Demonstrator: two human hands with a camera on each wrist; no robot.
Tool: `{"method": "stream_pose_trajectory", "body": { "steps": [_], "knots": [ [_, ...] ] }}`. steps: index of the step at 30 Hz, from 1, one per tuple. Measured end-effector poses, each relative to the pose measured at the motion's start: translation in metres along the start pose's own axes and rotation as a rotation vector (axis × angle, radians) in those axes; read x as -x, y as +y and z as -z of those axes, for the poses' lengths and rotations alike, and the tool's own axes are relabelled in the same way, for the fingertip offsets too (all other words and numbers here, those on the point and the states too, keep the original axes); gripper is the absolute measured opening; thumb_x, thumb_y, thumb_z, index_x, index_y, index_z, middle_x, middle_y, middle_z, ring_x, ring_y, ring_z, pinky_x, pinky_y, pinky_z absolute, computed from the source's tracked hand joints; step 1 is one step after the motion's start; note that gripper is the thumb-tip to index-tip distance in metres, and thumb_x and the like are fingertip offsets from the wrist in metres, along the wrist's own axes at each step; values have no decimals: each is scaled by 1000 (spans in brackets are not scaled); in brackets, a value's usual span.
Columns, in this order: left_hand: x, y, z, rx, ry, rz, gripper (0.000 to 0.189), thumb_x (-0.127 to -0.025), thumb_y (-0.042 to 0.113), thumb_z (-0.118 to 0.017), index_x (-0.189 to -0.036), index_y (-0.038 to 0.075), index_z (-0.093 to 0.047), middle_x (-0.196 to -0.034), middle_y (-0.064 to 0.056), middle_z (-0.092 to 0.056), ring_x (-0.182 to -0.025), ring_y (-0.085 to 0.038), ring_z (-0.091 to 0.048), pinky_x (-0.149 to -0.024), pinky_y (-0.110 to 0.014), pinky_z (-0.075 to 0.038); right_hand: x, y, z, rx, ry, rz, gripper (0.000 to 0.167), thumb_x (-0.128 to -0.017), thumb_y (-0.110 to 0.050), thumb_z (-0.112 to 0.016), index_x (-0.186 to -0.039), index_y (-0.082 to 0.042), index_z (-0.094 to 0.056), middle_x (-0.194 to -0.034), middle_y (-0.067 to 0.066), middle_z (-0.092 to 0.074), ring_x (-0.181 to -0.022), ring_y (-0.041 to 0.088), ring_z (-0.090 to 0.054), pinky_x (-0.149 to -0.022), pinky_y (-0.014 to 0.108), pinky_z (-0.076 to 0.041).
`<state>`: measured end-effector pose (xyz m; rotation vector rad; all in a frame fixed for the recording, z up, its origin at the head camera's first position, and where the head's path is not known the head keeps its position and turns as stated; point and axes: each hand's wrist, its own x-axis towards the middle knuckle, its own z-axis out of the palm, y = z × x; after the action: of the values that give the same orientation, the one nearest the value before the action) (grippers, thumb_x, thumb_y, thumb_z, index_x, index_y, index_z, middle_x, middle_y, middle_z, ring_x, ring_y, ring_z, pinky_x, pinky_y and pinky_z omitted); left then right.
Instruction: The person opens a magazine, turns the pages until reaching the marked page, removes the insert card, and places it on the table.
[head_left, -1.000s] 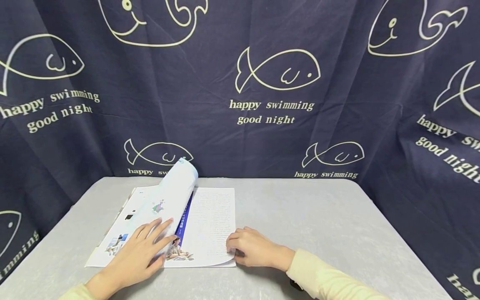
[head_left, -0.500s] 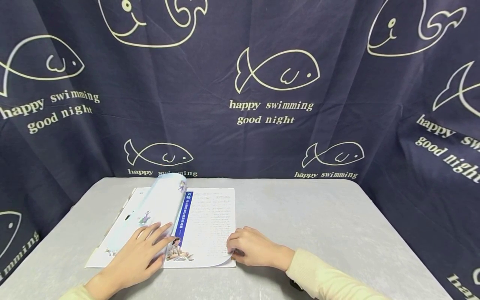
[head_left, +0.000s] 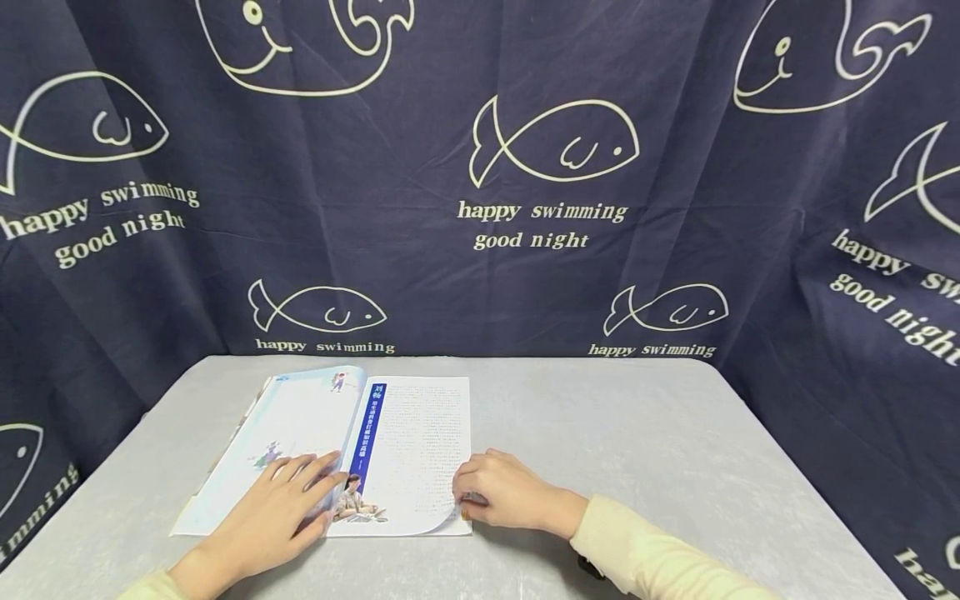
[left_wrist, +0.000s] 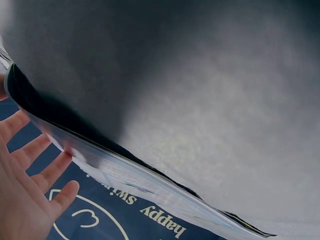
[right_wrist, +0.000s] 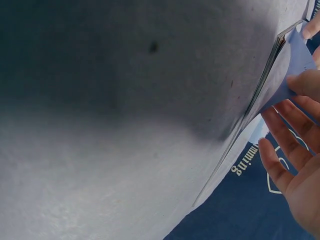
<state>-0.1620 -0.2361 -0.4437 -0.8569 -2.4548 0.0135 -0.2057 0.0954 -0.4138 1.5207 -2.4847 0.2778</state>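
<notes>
A magazine (head_left: 420, 433) lies spread on the table, its right page showing dense print, a blue title strip and a picture of a seated figure. My left hand (head_left: 273, 508) rests on the left page near the fold, fingers extended; the left wrist view shows its fingertips (left_wrist: 65, 157) touching the paper. At the lower right corner, my right hand (head_left: 510, 492) pinches the page, which curls up off the sheets below. In the right wrist view the thumb (right_wrist: 305, 84) presses on the lifted page (right_wrist: 295, 65), with the other fingers spread around it.
The grey table (head_left: 615, 433) stretches to the right of the magazine. Dark blue curtains (head_left: 420, 250) printed with fish and lettering hang behind the table and along both sides. A dark band (head_left: 592, 568) shows under the right sleeve.
The page that stood curled up over the left half has settled down to the left, uncovering the whole blue strip. The right page's lower corner is lifted slightly more. Both hands barely moved.
</notes>
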Motion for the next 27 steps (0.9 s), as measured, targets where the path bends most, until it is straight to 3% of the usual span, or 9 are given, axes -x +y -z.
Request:
{"method": "stream_pose_trajectory", "body": {
  "steps": [10,18,27],
  "knots": [
    [1,2,0,-9,-40,38,55,-77,58,-56,-116,21,-61,-123,-3,-57,-105,-26,-53,-88,-48,-37,-1,1,1,8,40,8,6,-75,-20,-69,-80,-21,-67,-84,-13,-66,-74,-2,-55,-63,9,-29],
    [1,3,-1,3,-32,31,58,-74,63,-56,-117,25,-60,-122,-4,-59,-105,-25,-54,-88,-47,-37,-4,1,4,16,83,15,5,-75,-19,-68,-80,-20,-67,-84,-12,-67,-75,0,-57,-64,10,-34],
    [0,3,-1,15,-35,34,62,-72,68,-55,-116,25,-61,-120,-5,-59,-104,-25,-54,-88,-46,-38,-9,2,7,30,166,33,1,-78,-19,-65,-79,-19,-66,-79,-12,-65,-67,-1,-52,-60,10,-30]
  ]
}}
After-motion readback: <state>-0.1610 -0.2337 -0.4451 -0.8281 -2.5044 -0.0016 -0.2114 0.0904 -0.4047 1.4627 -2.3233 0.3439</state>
